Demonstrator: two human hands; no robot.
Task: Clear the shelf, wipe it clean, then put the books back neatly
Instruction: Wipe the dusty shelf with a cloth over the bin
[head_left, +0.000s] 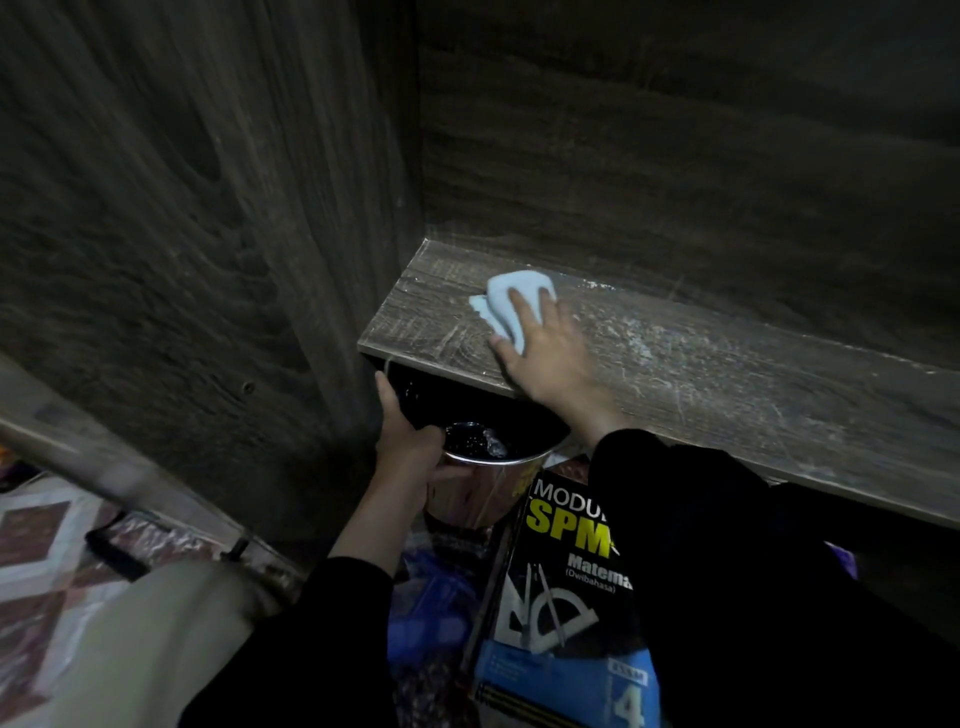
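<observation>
Right hand (545, 364) lies flat, fingers spread, pressing the pale blue cloth (511, 296) onto the shelf (727, 384) near its back-left corner; whitish streaks show on the board to the right of it; left hand (410, 447) is below the shelf's front-left corner, gripping the rim of a metal pot (478, 499); a black maths book (561, 587) lies just beside the pot, below the front edge.

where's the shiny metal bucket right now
In the head view, the shiny metal bucket sits low centre, below the front edge of the dark wooden shelf; the left hand grips its rim, and a black maths workbook is on its right.
</observation>
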